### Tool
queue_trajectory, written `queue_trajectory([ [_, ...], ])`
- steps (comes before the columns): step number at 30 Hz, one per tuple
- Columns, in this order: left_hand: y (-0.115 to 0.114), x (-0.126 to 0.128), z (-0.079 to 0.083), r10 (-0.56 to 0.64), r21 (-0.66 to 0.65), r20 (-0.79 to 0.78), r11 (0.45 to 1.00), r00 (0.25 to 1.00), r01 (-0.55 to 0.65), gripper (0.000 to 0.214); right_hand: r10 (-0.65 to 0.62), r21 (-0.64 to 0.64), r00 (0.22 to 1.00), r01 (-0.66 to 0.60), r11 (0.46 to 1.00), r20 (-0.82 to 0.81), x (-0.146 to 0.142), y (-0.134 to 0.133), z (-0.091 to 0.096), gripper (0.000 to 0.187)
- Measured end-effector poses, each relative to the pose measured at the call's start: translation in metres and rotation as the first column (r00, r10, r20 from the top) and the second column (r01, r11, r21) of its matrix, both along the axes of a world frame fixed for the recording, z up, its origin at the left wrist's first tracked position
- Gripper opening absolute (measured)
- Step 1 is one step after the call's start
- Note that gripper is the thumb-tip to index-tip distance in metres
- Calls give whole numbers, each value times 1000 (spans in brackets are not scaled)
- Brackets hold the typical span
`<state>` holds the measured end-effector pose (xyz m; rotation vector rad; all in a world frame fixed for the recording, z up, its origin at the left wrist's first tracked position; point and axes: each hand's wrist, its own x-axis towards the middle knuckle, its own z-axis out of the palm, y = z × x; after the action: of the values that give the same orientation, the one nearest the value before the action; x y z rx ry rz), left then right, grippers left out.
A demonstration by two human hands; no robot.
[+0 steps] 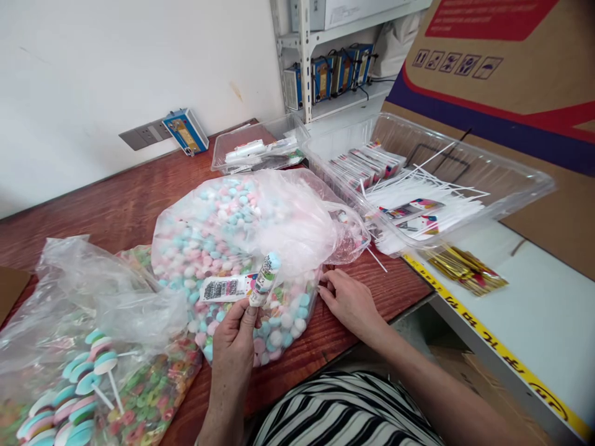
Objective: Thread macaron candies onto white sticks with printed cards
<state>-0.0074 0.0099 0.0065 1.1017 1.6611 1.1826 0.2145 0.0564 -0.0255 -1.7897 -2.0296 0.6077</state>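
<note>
My left hand (235, 341) pinches the lower end of a small, narrow printed packet (264, 279) with a pale blue top, held above a big clear bag of pastel marshmallows (179, 254). A flat printed sachet (223, 288) lies on that bag, just behind the packet. My right hand (348, 300) is by the bag's right side, low over the red-brown wooden table (320, 353). Its fingers are curled together, and what they hold, if anything, is too small to make out.
At left, marshmallow lollipops (77, 396) lie on a bag of ring-shaped gummies (153, 384). A clear tray (511, 179) holds white sticks and packets; a smaller tray (218, 152) stands behind. Gold sachets (465, 269) and a large carton (465, 80) are at right.
</note>
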Motion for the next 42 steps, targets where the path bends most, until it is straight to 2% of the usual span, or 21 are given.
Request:
queue_trajectory([
  [4,-3,-5,0,-28,20,-29,999,999,29,29,18,8,1000,-18,1000,-5,-1,7,-1,13],
  [10,-4,-15,-1,-11,35,-53,999,999,13,29,47,26,996,-45,999,-78,22,2,-1,16],
  [13,-5,-17,-3,1,37,-48,999,999,0,27,142,62,987,-137,989,-82,32,0,1,22],
  [17,-5,-15,-6,5,38,-19,999,1000,-4,26,361,74,929,-367,927,83,33,4,5,29],
  [20,-6,-14,-6,8,37,8,999,1000,-8,25,453,52,863,-475,879,223,30,13,8,27],
  [26,-5,-14,-4,30,56,19,998,999,-31,24,516,30,799,-550,834,309,30,23,7,22],
  [32,-4,-15,-1,51,61,1,997,999,-51,26,529,40,795,-563,825,296,32,22,3,19],
  [35,-4,-20,-3,65,53,-2,997,998,-65,26,495,90,844,-520,849,206,35,18,7,17],
  [38,-4,-23,-4,50,39,-108,998,993,-46,23,431,85,901,-426,901,-45,32,8,24,15],
  [40,-4,-19,-3,25,67,-275,998,961,-7,19,371,32,880,-379,925,-298,21,-2,39,14],
  [42,-2,-11,-1,4,129,-460,990,888,63,15,296,0,802,-347,938,-519,3,-12,52,14],
])
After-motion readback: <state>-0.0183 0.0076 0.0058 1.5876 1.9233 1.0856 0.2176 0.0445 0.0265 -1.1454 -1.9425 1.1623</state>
